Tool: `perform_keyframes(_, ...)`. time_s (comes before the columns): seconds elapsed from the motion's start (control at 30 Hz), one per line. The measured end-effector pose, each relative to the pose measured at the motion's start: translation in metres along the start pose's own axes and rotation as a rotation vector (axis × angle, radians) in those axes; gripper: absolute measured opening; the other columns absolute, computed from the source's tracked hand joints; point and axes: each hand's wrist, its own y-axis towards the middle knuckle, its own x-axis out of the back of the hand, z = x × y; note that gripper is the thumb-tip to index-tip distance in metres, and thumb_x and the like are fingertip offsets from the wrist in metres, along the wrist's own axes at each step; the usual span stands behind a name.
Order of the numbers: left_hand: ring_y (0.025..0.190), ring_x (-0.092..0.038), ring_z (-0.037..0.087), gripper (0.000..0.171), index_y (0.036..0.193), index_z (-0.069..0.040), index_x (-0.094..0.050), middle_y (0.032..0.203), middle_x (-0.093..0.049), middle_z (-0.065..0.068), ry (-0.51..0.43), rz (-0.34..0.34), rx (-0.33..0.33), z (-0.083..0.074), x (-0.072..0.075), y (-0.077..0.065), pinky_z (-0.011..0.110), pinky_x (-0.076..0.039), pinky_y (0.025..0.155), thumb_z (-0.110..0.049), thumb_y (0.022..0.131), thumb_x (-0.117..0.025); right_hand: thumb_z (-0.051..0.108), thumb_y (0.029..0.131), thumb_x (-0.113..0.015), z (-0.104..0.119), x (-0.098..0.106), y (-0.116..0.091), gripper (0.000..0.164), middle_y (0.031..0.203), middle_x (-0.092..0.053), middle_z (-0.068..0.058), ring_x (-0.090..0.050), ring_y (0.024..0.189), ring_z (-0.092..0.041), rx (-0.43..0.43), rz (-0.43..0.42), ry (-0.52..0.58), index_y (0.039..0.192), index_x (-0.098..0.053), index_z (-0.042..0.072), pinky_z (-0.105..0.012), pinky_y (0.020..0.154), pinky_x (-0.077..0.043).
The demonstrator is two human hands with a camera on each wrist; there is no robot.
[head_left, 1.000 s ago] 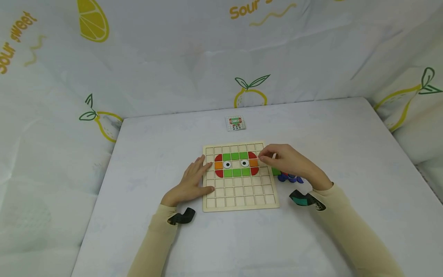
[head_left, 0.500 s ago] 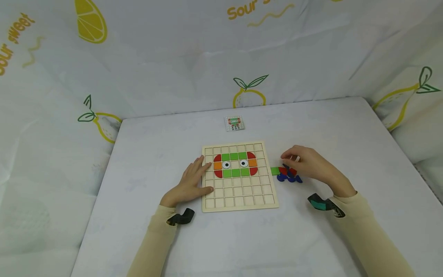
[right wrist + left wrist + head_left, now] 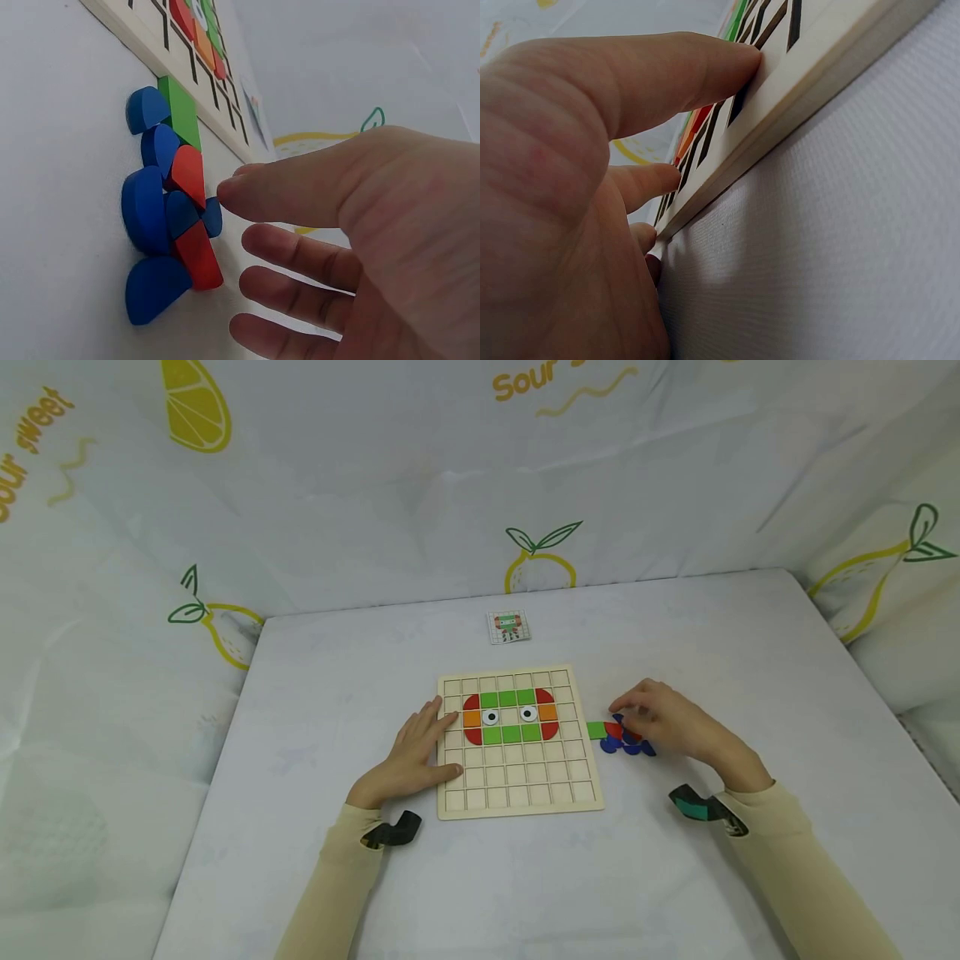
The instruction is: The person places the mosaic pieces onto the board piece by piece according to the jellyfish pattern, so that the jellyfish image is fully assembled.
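A: The right hand (image 3: 663, 722) has gone from the board (image 3: 517, 793) to the loose pieces (image 3: 145, 210), right of centre. Did the left hand (image 3: 411, 752) stay?

B: Yes, left of centre, relaxed and grasping nothing, fingers and thumb resting on the board's left edge. Further left, bench (image 3: 315, 710) runs to its slanting edge.

A: And the board?

B: Flat at centre, with coloured tiles (image 3: 510, 698) in its upper squares. Above it lies a picture card (image 3: 508, 627), near the bench's far edge.

A: What crowds its right side?

B: A green piece (image 3: 178, 112) just beside the edge, then red and blue ones clustered beneath loosely bent fingers. Nothing shows pinched; I can't tell whether the thumb touches one.
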Motion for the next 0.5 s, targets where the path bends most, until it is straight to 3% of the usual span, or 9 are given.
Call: perform_keyframes(0.5,0.160,0.008,0.029,0.089,0.162,-0.011,-0.024,0.173,0.006,0.008,0.008,-0.005,-0.001,-0.0006,0.0002,0.0001,0.053,0.004,0.129,-0.034,0.089,-0.069,0.015,0.092,-0.073,0.0034,-0.0084,0.0043,0.023,0.115,-0.064,-0.014,-0.053,0.100,-0.024,0.061,0.013,-0.068,0.113,-0.075,0.007,-0.030,0.078,-0.046)
